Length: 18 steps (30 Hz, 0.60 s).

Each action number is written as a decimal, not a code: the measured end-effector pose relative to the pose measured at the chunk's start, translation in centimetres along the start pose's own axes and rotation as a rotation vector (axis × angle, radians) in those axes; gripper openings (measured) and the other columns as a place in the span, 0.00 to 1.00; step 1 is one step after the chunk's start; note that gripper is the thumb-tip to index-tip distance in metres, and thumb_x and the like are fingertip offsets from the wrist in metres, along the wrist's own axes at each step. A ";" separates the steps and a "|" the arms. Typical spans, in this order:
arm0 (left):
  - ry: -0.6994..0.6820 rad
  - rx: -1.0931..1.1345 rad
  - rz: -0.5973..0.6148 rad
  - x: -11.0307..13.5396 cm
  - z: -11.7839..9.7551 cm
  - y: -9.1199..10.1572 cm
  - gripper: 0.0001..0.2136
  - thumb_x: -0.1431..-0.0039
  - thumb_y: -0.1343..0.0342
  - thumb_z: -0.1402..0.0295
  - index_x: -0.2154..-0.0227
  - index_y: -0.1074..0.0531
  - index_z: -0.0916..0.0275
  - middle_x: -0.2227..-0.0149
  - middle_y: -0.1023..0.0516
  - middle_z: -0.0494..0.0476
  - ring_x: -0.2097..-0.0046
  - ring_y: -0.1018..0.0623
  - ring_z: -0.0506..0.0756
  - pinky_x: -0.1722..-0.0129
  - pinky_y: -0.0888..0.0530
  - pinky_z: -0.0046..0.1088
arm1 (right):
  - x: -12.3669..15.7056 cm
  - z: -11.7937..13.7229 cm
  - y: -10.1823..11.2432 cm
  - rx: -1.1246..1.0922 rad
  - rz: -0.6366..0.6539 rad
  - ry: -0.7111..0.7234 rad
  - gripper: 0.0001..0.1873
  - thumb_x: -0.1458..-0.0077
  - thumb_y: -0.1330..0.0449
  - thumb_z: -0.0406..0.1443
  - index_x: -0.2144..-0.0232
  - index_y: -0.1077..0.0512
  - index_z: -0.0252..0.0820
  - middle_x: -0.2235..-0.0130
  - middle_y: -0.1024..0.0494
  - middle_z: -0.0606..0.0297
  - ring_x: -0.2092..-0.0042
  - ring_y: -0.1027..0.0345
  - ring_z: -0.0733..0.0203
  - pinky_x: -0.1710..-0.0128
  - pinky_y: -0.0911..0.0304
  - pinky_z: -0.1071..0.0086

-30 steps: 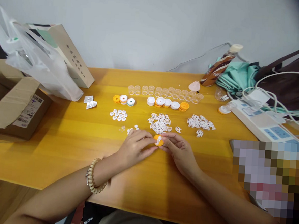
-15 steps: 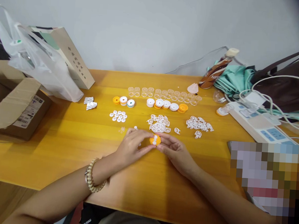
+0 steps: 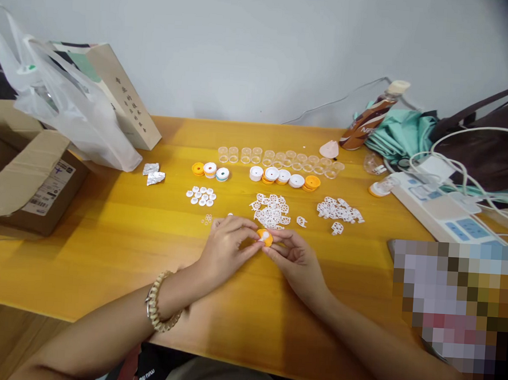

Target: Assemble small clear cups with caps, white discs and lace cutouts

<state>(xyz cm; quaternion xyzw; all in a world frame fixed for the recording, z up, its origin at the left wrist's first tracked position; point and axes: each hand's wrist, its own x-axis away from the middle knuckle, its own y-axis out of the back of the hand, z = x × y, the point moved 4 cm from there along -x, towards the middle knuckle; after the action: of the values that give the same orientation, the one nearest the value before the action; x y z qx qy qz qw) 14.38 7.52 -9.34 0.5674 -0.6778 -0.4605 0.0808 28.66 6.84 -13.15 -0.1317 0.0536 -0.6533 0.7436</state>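
Observation:
Between my two hands, a small round orange plastic cap (image 3: pixel 268 242) with a white piece at its middle is held above the table. My left hand (image 3: pixel 230 243) pinches its left edge between thumb and fingers. From the right, the thumb and fingertips of my right hand (image 3: pixel 295 260) grip the same cap. Just beyond the hands lies a pile of white openwork plastic pieces (image 3: pixel 270 211). White round discs (image 3: pixel 201 196) lie beyond my left hand, with tiny clear rings (image 3: pixel 208 218) closer to it. The fingertips partly cover the cap.
Behind the piles run orange and white caps (image 3: pixel 296 182) and a row of clear cups (image 3: pixel 279 159). More white pieces (image 3: pixel 339 210) lie to the right. A cardboard box (image 3: pixel 26 182) and plastic bag (image 3: pixel 94 128) stand left; a power strip (image 3: pixel 446 207) and bottle (image 3: pixel 372 118) are right.
The orange cap has turned and tilted between my fingers, and its white piece shows less. My left fingers have shifted over its edge. The things on the table have stayed in place.

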 end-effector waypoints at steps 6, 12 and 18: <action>0.072 0.037 0.029 -0.2 -0.1 -0.2 0.02 0.48 0.42 0.69 0.72 0.28 0.61 0.61 0.23 0.55 0.59 0.26 0.55 0.56 0.33 0.40 | 0.1 -0.3 0.1 0.016 0.002 -0.011 0.13 0.59 0.34 0.36 0.67 0.29 0.46 0.63 0.24 0.67 0.63 0.28 0.63 0.56 0.33 0.64; 0.103 0.115 0.009 0.0 0.1 -0.4 0.03 0.49 0.42 0.70 0.70 0.28 0.61 0.61 0.23 0.55 0.59 0.25 0.56 0.56 0.32 0.40 | 0.1 -0.2 0.1 0.020 0.003 -0.016 0.12 0.58 0.35 0.35 0.68 0.30 0.46 0.62 0.24 0.67 0.63 0.28 0.63 0.55 0.34 0.64; 0.091 -0.039 0.053 -0.1 -0.2 -0.2 0.03 0.47 0.43 0.68 0.72 0.27 0.60 0.57 0.24 0.55 0.55 0.26 0.57 0.50 0.37 0.47 | 0.3 -0.5 -0.1 0.024 0.001 0.016 0.10 0.57 0.35 0.34 0.69 0.31 0.46 0.60 0.24 0.67 0.61 0.28 0.62 0.53 0.35 0.64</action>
<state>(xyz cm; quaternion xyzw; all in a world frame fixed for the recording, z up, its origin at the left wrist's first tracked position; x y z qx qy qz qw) 14.69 7.52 -9.35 0.5677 -0.6792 -0.4453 0.1348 28.49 6.43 -13.61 -0.1174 0.0517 -0.6547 0.7450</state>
